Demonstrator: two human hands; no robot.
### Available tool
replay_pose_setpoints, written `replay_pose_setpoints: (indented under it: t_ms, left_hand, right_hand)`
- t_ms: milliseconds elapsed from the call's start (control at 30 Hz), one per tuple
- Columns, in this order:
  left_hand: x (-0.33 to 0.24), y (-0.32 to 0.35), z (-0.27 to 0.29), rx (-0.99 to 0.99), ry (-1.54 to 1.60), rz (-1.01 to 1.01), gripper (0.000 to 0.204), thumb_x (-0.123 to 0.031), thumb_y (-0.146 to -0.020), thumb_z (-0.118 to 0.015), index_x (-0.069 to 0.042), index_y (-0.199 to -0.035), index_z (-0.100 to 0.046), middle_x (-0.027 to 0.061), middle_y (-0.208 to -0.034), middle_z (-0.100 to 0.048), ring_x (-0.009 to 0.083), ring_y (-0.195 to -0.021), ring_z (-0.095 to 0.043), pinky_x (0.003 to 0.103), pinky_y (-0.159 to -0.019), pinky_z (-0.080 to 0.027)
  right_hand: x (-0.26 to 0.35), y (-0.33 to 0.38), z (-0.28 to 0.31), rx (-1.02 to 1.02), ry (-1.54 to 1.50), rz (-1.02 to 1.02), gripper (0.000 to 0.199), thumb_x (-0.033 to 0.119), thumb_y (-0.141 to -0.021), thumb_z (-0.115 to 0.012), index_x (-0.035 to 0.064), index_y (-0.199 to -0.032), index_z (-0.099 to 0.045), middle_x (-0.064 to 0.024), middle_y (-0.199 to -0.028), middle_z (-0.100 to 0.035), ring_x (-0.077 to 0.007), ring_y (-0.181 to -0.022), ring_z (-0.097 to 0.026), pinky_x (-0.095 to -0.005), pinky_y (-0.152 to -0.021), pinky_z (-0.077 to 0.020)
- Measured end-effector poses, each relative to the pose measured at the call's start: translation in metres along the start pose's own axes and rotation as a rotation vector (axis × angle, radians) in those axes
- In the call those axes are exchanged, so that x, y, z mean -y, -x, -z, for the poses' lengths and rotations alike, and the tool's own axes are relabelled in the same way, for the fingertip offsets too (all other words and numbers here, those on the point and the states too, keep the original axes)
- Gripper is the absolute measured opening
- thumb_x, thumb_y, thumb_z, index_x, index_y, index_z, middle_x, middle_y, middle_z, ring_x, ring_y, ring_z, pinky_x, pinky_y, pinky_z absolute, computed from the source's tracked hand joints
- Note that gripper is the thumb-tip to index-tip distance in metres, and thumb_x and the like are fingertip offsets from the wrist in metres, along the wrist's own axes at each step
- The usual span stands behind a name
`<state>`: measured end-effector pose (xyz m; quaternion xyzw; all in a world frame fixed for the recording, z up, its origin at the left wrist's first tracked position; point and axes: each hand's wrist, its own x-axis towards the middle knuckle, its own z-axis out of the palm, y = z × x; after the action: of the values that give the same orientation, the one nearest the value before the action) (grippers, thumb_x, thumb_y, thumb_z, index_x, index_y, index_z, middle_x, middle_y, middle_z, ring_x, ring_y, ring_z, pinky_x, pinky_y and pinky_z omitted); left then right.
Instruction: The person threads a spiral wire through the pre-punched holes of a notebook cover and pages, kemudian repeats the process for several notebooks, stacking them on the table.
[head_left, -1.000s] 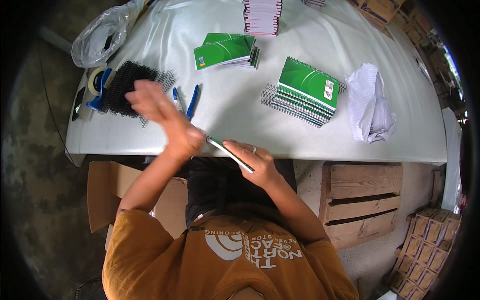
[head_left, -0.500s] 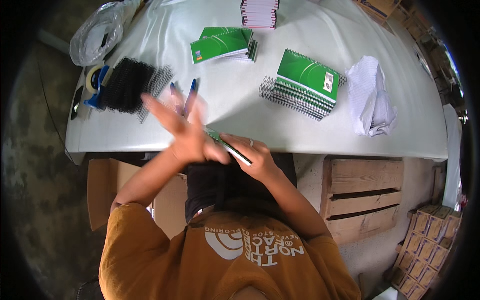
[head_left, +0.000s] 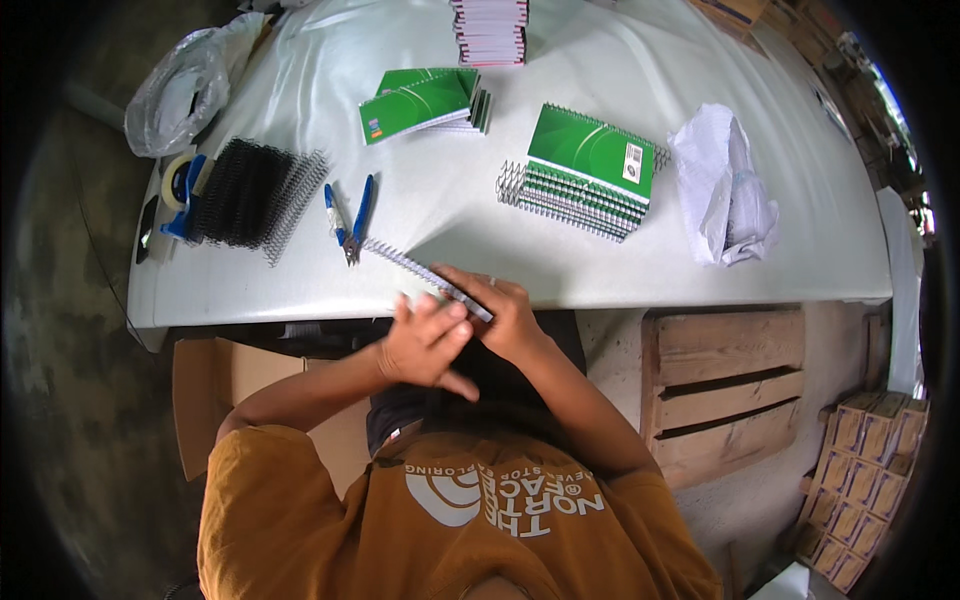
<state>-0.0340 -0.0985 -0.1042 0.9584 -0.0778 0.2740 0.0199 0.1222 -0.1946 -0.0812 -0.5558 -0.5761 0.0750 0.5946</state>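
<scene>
A notebook [head_left: 466,300] stands on edge near the table's front, my right hand [head_left: 508,312] closed around its right end. Along its upper edge runs a wire spiral [head_left: 402,262], whose far-left end sticks out past the paper. Just below the spiral, my left hand [head_left: 425,345] has its fingers spread, close against the notebook; I cannot tell whether the fingertips touch the wire. Blue-handled cutting pliers [head_left: 350,225] lie with spread handles by the spiral's loose end. To the left is a heap of black spiral coils [head_left: 240,195].
Green notebooks [head_left: 415,108] lie at centre back, with a spiral-bound stack [head_left: 590,150] to the right. Beyond are a tall notebook pile [head_left: 490,35], a white bag [head_left: 722,190], a blue tape dispenser [head_left: 182,200] and a clear plastic bag [head_left: 185,90]. A cardboard box [head_left: 205,400] sits below the table.
My left hand has swung down and toward me from above the pliers, uncovering them. The notebook has turned so its spiral edge shows, still in my right hand. The whole view has shifted slightly.
</scene>
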Motion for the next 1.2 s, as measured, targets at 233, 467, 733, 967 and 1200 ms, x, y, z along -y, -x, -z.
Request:
replay_pose_setpoints:
  t_ms: [233, 467, 733, 967, 1200]
  left_hand:
    - [-0.011, -0.006, -0.004, -0.009, 0.101, 0.037, 0.097, -0.069, -0.076, -0.049, 0.004, -0.137, -0.03, 0.0306, -0.138, -0.032, 0.0489, -0.126, -0.031, 0.063, -0.102, -0.008]
    - [0.009, -0.093, 0.062, 0.164, 0.008, 0.173, 0.049, -0.022, -0.072, -0.071, -0.009, -0.118, -0.057, 0.0093, -0.12, -0.054, 0.022, -0.113, -0.048, 0.043, -0.095, -0.028]
    - [0.014, -0.13, 0.095, 0.351, 0.105, 0.243, 0.033, -0.015, -0.066, -0.075, -0.009, -0.096, -0.063, 0.0031, -0.087, -0.062, 0.0243, -0.085, -0.058, 0.039, -0.084, -0.039]
    - [0.013, -0.138, 0.094, 0.337, 0.104, 0.214, 0.031, -0.018, -0.064, -0.076, -0.011, -0.092, -0.065, 0.0035, -0.085, -0.061, 0.0233, -0.084, -0.058, 0.035, -0.076, -0.039]
    - [0.01, -0.132, 0.089, 0.307, 0.147, 0.26, 0.031, -0.021, -0.067, -0.075, -0.014, -0.096, -0.066, 0.0011, -0.088, -0.062, 0.0196, -0.087, -0.058, 0.036, -0.082, -0.036]
  right_hand:
    - [0.005, -0.008, 0.008, 0.045, -0.102, -0.006, 0.041, 0.008, -0.072, -0.069, 0.0049, -0.112, -0.059, -0.0154, -0.093, -0.066, -0.0335, -0.08, -0.065, -0.0387, -0.067, -0.0519]
    - [0.001, -0.009, 0.013, 0.07, -0.078, -0.196, 0.022, 0.002, -0.071, -0.065, 0.0049, -0.093, -0.064, -0.0127, -0.096, -0.066, -0.0331, -0.089, -0.062, -0.0436, -0.088, -0.0461]
    - [-0.003, -0.006, 0.011, 0.137, 0.021, -0.227, 0.025, 0.007, -0.074, -0.065, 0.0106, -0.098, -0.065, -0.0089, -0.1, -0.067, -0.0227, -0.104, -0.059, -0.0477, -0.106, -0.0295]
    - [-0.002, -0.009, 0.013, 0.188, 0.068, -0.256, 0.025, 0.008, -0.074, -0.064, 0.011, -0.1, -0.064, -0.0075, -0.097, -0.067, -0.0224, -0.1, -0.06, -0.0478, -0.105, -0.0303]
    - [-0.007, -0.005, 0.012, 0.171, 0.083, -0.204, 0.023, 0.012, -0.076, -0.064, 0.0104, -0.099, -0.064, -0.0072, -0.093, -0.068, -0.0239, -0.095, -0.062, -0.0477, -0.104, -0.0301]
